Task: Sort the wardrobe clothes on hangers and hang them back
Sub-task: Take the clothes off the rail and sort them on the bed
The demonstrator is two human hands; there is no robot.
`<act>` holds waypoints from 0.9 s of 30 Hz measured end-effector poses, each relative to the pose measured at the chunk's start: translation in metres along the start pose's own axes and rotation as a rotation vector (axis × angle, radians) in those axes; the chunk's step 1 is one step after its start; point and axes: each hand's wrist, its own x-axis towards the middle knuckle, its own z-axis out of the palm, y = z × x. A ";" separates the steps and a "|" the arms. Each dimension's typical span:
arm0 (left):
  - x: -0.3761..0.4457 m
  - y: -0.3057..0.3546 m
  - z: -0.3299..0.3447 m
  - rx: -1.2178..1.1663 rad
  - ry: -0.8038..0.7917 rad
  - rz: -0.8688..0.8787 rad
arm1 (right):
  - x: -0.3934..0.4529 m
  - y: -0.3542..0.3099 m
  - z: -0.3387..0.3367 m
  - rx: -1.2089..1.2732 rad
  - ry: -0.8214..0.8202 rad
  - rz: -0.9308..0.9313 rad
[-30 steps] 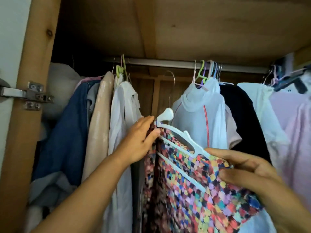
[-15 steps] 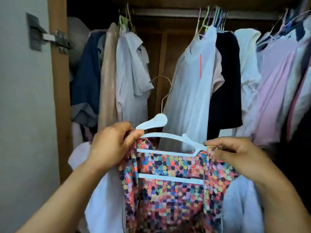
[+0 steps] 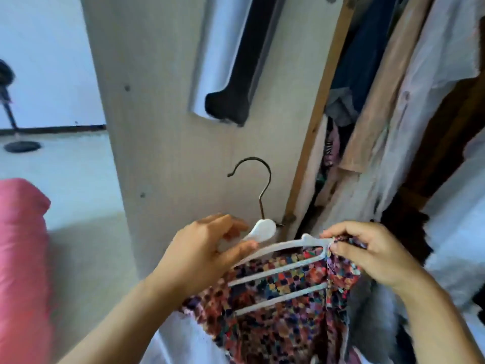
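A white plastic hanger (image 3: 283, 269) with a dark metal hook (image 3: 258, 179) carries a multicoloured checked garment (image 3: 286, 319). I hold it low in front of me, outside the wardrobe. My left hand (image 3: 202, 253) grips the hanger's left shoulder and the cloth there. My right hand (image 3: 367, 254) pinches the garment's edge at the hanger's right end. Other clothes hang in the wardrobe (image 3: 388, 132) at the right, among them a beige piece and a white shirt (image 3: 430, 101).
The open wardrobe door (image 3: 162, 127) stands straight ahead, with a dark handle (image 3: 236, 82) on it. A pink bundle (image 3: 21, 264) lies at the left edge. A black stand (image 3: 15, 127) rests on the pale floor at the far left.
The hanger with the checked garment has come down and out of the wardrobe. My view has swung left toward the door. Both hands keep their hold.
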 end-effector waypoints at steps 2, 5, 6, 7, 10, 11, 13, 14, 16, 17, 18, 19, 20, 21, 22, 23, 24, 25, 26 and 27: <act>-0.024 -0.010 -0.019 -0.004 -0.012 -0.072 | 0.016 -0.014 0.031 0.027 -0.109 -0.051; -0.063 -0.020 -0.045 -0.056 0.000 -0.207 | 0.037 -0.036 0.079 0.095 -0.219 -0.116; -0.078 -0.024 -0.056 -0.093 0.031 -0.261 | 0.044 -0.044 0.098 0.121 -0.259 -0.138; -0.093 -0.028 -0.065 -0.120 0.066 -0.307 | 0.049 -0.052 0.117 0.143 -0.302 -0.157; -0.139 -0.048 -0.089 -0.137 0.156 -0.419 | 0.062 -0.076 0.172 0.195 -0.417 -0.205; -0.156 -0.055 -0.098 -0.135 0.186 -0.466 | 0.064 -0.087 0.190 0.215 -0.458 -0.220; -0.188 -0.069 -0.115 -0.137 0.251 -0.565 | 0.067 -0.109 0.225 0.223 -0.512 -0.273; -0.203 -0.076 -0.125 -0.135 0.285 -0.611 | 0.068 -0.121 0.242 0.222 -0.530 -0.304; -0.228 -0.084 -0.143 -0.118 0.335 -0.686 | 0.068 -0.144 0.273 0.236 -0.564 -0.347; -0.240 -0.089 -0.152 -0.104 0.357 -0.720 | 0.068 -0.155 0.289 0.245 -0.591 -0.365; -0.252 -0.093 -0.161 -0.092 0.374 -0.757 | 0.067 -0.166 0.306 0.257 -0.622 -0.381; -0.264 -0.098 -0.170 -0.071 0.383 -0.790 | 0.066 -0.177 0.322 0.267 -0.650 -0.389; -0.274 -0.103 -0.177 -0.041 0.383 -0.816 | 0.064 -0.185 0.336 0.278 -0.667 -0.392; -0.287 -0.109 -0.185 -0.009 0.391 -0.845 | 0.062 -0.194 0.354 0.288 -0.683 -0.398; -0.300 -0.116 -0.193 0.016 0.401 -0.871 | 0.061 -0.202 0.370 0.293 -0.691 -0.408; -0.314 -0.122 -0.200 0.034 0.412 -0.899 | 0.059 -0.210 0.387 0.294 -0.695 -0.425; -0.329 -0.130 -0.206 0.050 0.427 -0.930 | 0.056 -0.217 0.405 0.296 -0.705 -0.440; -0.342 -0.137 -0.211 0.059 0.441 -0.967 | 0.052 -0.224 0.419 0.297 -0.717 -0.451; -0.357 -0.144 -0.218 0.058 0.471 -1.013 | 0.048 -0.233 0.435 0.302 -0.744 -0.463; -0.371 -0.151 -0.224 0.048 0.506 -1.050 | 0.044 -0.241 0.451 0.307 -0.774 -0.476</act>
